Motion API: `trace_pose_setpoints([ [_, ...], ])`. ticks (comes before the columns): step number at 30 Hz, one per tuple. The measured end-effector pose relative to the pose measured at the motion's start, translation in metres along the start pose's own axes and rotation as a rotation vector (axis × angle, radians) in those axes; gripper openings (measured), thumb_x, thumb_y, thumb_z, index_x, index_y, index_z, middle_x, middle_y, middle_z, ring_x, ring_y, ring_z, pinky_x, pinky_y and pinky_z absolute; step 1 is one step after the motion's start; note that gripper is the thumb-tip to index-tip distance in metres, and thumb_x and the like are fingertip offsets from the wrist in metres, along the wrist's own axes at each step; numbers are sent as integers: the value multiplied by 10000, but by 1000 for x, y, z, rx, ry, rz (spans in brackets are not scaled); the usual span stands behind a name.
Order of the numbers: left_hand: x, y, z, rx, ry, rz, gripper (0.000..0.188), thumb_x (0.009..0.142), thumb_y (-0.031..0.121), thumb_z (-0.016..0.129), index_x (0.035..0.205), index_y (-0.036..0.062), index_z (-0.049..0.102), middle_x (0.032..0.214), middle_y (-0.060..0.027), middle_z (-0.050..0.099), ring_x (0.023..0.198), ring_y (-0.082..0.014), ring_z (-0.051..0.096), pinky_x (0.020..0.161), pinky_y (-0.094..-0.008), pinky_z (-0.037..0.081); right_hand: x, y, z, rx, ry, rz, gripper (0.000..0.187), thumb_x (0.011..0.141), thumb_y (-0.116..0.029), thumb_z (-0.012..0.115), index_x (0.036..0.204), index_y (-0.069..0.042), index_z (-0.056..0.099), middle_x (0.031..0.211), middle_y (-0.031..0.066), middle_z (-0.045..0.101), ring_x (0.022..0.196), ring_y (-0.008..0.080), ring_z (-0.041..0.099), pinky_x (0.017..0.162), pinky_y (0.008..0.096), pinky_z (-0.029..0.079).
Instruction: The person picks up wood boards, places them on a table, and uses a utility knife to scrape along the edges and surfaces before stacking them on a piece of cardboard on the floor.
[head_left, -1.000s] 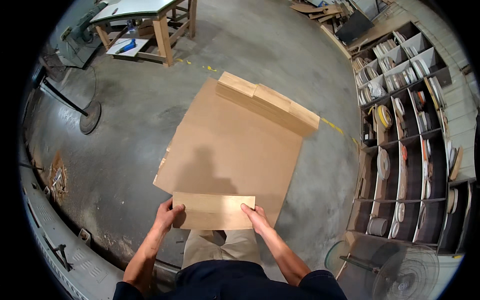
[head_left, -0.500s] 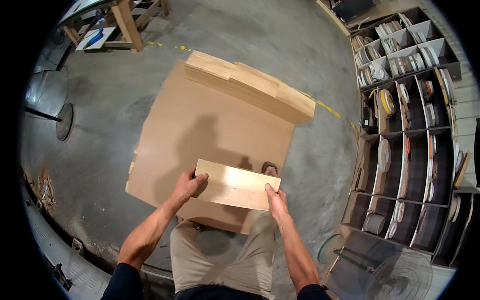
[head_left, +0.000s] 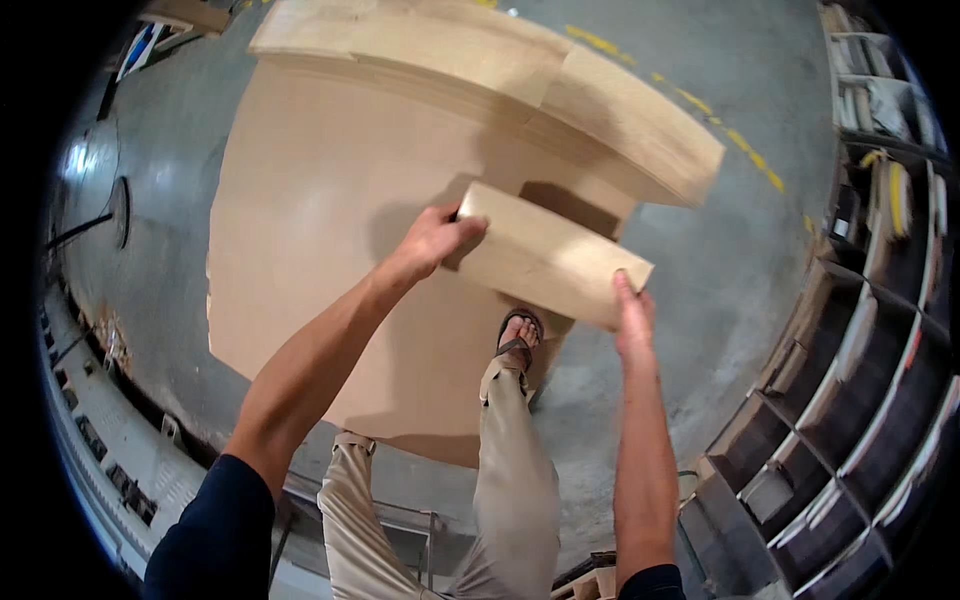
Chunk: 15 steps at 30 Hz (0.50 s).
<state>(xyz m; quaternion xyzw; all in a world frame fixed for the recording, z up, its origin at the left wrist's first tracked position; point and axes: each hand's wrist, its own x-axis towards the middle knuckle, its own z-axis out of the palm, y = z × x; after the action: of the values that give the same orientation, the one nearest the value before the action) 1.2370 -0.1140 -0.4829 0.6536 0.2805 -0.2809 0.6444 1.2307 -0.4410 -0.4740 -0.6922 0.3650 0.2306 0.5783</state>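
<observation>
Between my two hands is a rectangular pale wooden board, held in the air and tilted down to the right. My left hand grips its left end with the thumb on top. Round its right end my right hand is closed, thumb on the upper face. Below it lies a large brown sheet on the floor. Along the sheet's far edge stand stacks of similar pale wooden boards, side by side in a row. The held board is apart from them.
My sandalled foot is on the sheet's right part. A dark shelf rack with reels of edging strip fills the right side. Grey machinery lines the lower left. A round stand base is at the left. Yellow tape marks cross the floor.
Both hands have carried the board forward and to the right, toward the stacks. My view has moved closer to the stacks, and my right foot shows further forward.
</observation>
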Motion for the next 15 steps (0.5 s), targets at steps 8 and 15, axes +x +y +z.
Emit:
trace_pose_setpoints([
  [8,117,-12,41,-37,29,-55,465,831,269,700,1179,-29,621,1039,-113,671,917,-187,620,806,-328,502,124,16,-12,2,-39,-94,695,812,-442,748,1263,37,525,1244,139,572,1139,231,524,997,367,390],
  [15,145,0,41,75,108,-53,474,723,346,671,1063,15,684,950,-144,694,884,-240,655,806,-351,512,157,14,-1,27,-70,-83,738,840,-421,727,1282,102,453,1248,166,547,1123,227,536,978,357,416],
])
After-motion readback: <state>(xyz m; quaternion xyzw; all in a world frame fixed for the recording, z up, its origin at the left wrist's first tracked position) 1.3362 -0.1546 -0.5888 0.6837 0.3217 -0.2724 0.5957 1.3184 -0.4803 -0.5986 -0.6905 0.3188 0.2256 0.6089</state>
